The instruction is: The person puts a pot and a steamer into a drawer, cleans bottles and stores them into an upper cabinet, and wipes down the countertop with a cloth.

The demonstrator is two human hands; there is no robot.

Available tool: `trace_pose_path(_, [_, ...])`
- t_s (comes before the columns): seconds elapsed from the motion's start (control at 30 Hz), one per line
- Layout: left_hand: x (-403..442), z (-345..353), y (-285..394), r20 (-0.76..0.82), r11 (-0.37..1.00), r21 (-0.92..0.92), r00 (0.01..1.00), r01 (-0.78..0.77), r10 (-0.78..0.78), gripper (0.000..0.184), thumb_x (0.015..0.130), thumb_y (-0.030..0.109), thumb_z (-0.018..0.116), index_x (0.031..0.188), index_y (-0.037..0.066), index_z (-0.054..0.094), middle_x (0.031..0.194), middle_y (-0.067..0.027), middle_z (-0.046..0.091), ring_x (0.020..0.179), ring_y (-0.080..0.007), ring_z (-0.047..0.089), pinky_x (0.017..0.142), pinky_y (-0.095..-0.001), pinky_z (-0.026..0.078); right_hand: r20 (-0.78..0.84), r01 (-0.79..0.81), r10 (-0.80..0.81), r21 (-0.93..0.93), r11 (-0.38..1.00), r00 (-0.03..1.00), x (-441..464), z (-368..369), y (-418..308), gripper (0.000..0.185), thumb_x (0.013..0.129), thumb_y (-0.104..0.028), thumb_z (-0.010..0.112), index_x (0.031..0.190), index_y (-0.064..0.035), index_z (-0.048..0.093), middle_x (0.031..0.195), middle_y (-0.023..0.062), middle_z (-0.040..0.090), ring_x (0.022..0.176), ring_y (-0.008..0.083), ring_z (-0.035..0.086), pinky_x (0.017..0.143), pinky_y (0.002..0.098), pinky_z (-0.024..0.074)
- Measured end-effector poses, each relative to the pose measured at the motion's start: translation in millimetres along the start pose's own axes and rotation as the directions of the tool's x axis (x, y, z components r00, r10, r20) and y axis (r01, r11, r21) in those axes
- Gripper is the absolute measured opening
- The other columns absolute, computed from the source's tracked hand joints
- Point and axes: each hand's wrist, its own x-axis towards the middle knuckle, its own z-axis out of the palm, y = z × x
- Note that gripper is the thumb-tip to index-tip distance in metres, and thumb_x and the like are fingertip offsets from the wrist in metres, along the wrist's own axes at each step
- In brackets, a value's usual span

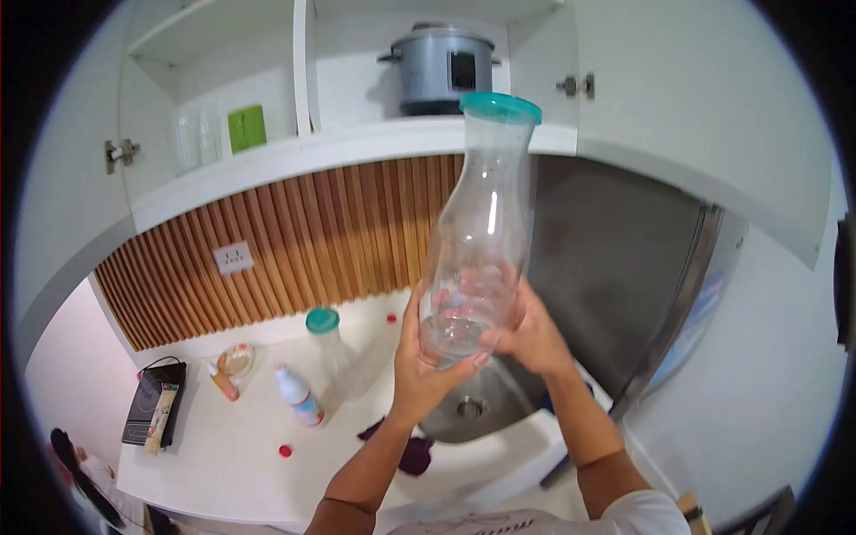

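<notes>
A clear carafe (486,218) with a teal lid (502,108) is held up in front of the open wall cabinet, tilted slightly to the right. My left hand (419,366) wraps the left side of its base, and my right hand (532,334) grips the right side, fingers showing through the clear wall. A second clear carafe (343,366) with a teal lid stands on the counter. Beside it is a white and blue bottle (299,398). A dark purple cloth (415,455) lies by the sink, below my left forearm.
The cabinet shelf (357,134) holds a rice cooker (443,71), a green container (247,128) and clear glasses (198,138). A steel sink (481,406) lies under my hands. On the counter (232,481) are an induction cooker (147,410), an orange bottle (225,383) and red caps (285,451).
</notes>
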Motion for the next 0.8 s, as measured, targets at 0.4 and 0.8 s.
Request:
trace_pose_path(0.4, [176.2, 111.7, 45.7, 0.064, 0.932, -0.060, 0.930, -0.358, 0.361, 0.093, 0.076, -0.009, 0.064, 0.139, -0.008, -0.003, 0.137, -0.0206, 0.032, 0.113, -0.0262, 0.051, 0.090, -0.0335, 0.049, -0.056, 0.462, -0.486, -0.232, 0.856, 0.872, 125.1, -53.8, -152.4, 0.092, 0.073, -0.016, 0.073, 0.140, -0.0036, 0.013, 0.122, 0.0200, 0.045, 0.107, 0.0288, 0.054, 0.084, 0.0366, 0.0488])
trace_pose_path(0.8, [293.4, -56.6, -2.3, 0.408, -0.480, 0.872, 0.682, -0.094, 0.607, 0.067, 0.077, 0.056, 0.058, 0.107, -0.003, 0.058, 0.109, -0.0209, 0.058, 0.112, -0.0385, 0.046, 0.102, -0.0549, 0.023, -0.099, 0.465, -0.709, -0.690, 0.554, 0.698, 366.8, -46.8, -326.7, 0.123, 0.054, -0.046, 0.082, 0.134, 0.0103, 0.008, 0.129, 0.0266, 0.036, 0.117, 0.0334, 0.044, 0.088, 0.0434, 0.0427])
